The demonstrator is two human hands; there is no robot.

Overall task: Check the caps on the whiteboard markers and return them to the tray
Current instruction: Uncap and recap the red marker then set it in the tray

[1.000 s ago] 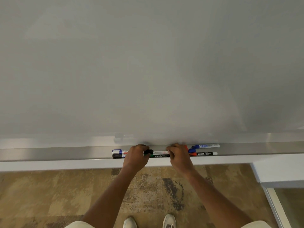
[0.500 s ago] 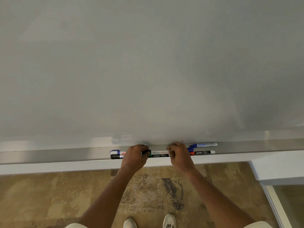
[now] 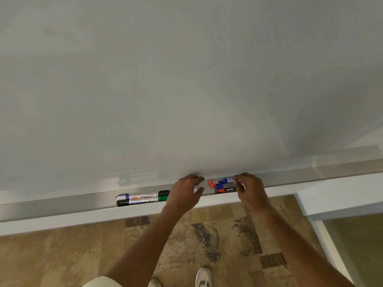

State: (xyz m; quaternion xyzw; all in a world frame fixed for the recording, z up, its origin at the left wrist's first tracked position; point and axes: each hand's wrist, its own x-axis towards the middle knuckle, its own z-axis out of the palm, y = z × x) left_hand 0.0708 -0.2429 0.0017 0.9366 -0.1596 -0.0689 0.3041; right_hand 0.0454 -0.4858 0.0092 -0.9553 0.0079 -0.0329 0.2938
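The metal tray (image 3: 62, 206) runs along the foot of the whiteboard (image 3: 186, 79). At its left lie a blue-capped marker (image 3: 136, 196) and a black-capped marker (image 3: 134, 202). A black cap (image 3: 163, 192) and a green cap (image 3: 163, 198) stick out just left of my left hand (image 3: 184, 195), which hovers over the tray with fingers apart. A loose-looking orange-red cap (image 3: 210, 184) lies between my hands. My right hand (image 3: 251, 191) curls over the right ends of the blue-capped markers (image 3: 222, 182) and a red-capped "camlin" marker (image 3: 228, 189). Which one it grips is hidden.
Below the tray is a white ledge (image 3: 83, 216), then patterned brown carpet (image 3: 62, 255). A white frame with a glass panel (image 3: 352, 245) stands at the lower right. My shoes (image 3: 204, 277) show at the bottom edge.
Both hands let go of the green-capped marker they held between them; it lies in the tray. My left hand opened and shifted right. My right hand moved right onto the blue-capped and camlin markers.
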